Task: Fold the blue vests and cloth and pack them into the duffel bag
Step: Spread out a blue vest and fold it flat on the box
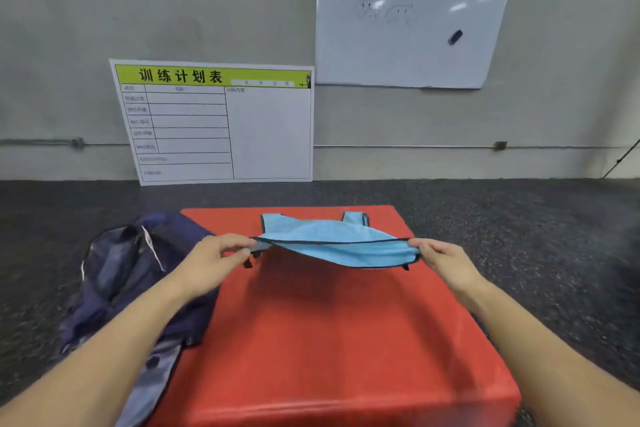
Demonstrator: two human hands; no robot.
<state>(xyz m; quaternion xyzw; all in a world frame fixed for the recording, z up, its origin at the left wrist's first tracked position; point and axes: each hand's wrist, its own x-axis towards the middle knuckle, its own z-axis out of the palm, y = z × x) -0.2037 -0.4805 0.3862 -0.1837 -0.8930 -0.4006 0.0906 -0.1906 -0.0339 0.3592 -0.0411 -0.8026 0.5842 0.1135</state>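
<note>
The left hand [221,258] pinches one lower corner of the blue vest [332,241], and the right hand [441,262] pinches the opposite corner, so the dark-trimmed hem stretches between them above the red mat [346,340]. The vest's far end, with its two shoulder straps, lies on the mat near the back edge. Bare red surface spreads toward the person. The vest looks thin and limp. The dark blue duffel bag [138,281], crumpled and open, sits on the speckled floor [536,253] touching the mat's left edge.
</note>
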